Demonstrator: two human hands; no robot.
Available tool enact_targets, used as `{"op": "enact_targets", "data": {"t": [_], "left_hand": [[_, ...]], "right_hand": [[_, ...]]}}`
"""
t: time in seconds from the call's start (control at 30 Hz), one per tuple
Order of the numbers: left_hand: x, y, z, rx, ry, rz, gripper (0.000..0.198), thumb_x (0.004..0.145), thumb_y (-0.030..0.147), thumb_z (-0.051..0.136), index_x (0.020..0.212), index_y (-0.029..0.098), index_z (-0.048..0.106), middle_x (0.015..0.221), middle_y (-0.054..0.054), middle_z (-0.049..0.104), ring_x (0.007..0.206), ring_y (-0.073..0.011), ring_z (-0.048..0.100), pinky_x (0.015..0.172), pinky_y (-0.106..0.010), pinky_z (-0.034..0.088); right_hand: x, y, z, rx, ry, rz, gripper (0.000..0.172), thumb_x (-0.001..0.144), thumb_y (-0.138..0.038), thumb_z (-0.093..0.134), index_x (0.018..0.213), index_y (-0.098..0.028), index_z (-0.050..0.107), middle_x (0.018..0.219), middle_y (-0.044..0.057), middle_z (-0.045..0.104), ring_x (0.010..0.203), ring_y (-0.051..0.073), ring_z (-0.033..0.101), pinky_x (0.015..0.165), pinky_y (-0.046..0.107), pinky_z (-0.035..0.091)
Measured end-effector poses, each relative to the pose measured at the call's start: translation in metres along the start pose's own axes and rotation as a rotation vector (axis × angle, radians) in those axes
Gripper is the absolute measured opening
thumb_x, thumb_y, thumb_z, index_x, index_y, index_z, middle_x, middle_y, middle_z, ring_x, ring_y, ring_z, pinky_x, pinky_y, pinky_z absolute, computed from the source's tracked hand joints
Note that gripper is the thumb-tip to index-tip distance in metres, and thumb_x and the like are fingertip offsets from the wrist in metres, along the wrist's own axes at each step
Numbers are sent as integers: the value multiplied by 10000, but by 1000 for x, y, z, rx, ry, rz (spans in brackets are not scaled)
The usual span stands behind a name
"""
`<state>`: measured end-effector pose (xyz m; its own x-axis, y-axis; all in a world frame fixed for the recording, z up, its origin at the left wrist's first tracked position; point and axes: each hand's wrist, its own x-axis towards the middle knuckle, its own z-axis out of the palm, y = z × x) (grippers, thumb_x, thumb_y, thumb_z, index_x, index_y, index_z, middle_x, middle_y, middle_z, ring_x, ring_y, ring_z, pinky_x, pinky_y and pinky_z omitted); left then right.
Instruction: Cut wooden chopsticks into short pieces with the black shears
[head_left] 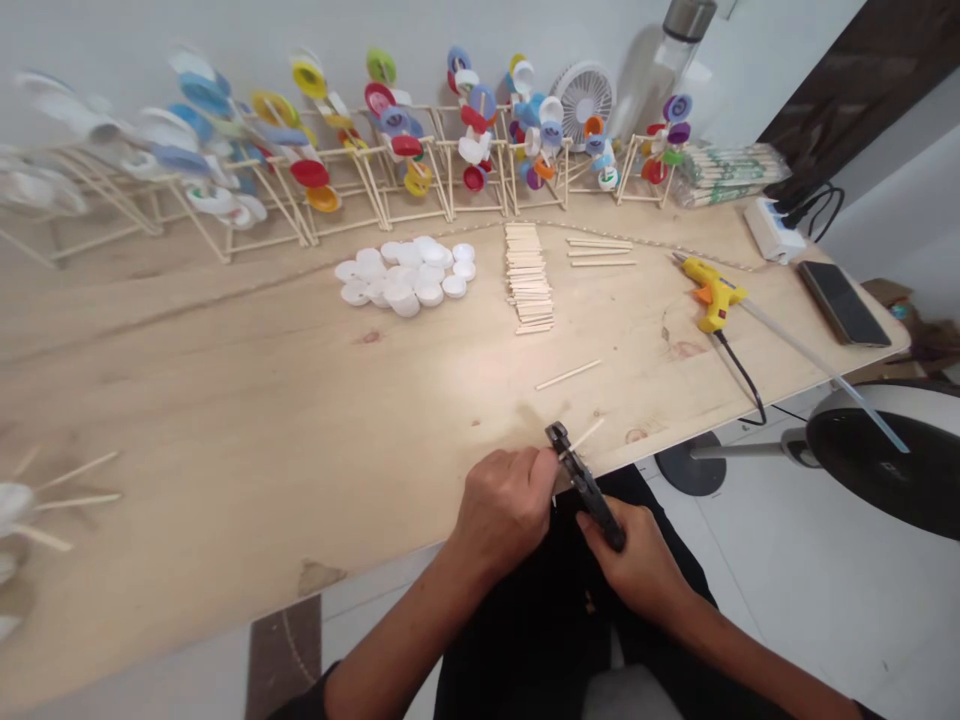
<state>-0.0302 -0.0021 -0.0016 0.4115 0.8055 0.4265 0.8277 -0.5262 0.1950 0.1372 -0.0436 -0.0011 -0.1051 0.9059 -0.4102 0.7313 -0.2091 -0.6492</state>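
Just past the table's front edge, my left hand is closed around a thin wooden stick, whose free end points up and to the right. My right hand grips a black hand tool that looks like pliers. The tool's head crosses the stick beside my left fingertips; whether its jaws are closed on the stick cannot be made out. One loose wooden stick lies on the table ahead of my hands. Beyond it is a stack of short sticks, with white bottle caps to its left.
Stick frames with colourful cap pinwheels line the wall. A yellow glue gun, a phone and a power strip lie at right. A white pinwheel with sticks is at far left. A black fan stands beside the table.
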Motion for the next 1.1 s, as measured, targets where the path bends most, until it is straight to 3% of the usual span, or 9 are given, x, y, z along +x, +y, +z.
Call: {"op": "enact_targets", "data": {"t": [0.27,0.63,0.9,1.1], "left_hand": [[-1,4,0,25,17,-25,161,777,93,444,657,173,515,534,-10,518,472,-151,447,480,-286,298],[-1,8,-9,-40,64,-34,222,867,166,351,701,175,499,521,-3,518,459,-144,463,468,-266,318],[-6,14,-17,-243,-76,-140,219,890,196,328,699,194,436,504,34,466,429,-117,442,451,-230,305],[-6,12,-28,-416,-144,-354,233,896,265,336,722,195,474,545,31,481,487,-121,480,502,-231,333]], "right_hand": [[1,4,2,20,38,-75,261,829,-329,447,626,-180,514,567,3,541,510,132,477,514,232,337],[2,11,7,66,85,-151,306,817,-355,458,557,-195,435,507,-24,466,469,113,418,490,227,293],[0,15,18,151,78,-144,327,804,-380,467,539,-205,389,497,-27,451,459,112,402,471,231,270],[2,10,2,93,-14,-219,225,791,-319,490,613,-202,416,554,-33,488,508,112,432,500,221,276]]}}
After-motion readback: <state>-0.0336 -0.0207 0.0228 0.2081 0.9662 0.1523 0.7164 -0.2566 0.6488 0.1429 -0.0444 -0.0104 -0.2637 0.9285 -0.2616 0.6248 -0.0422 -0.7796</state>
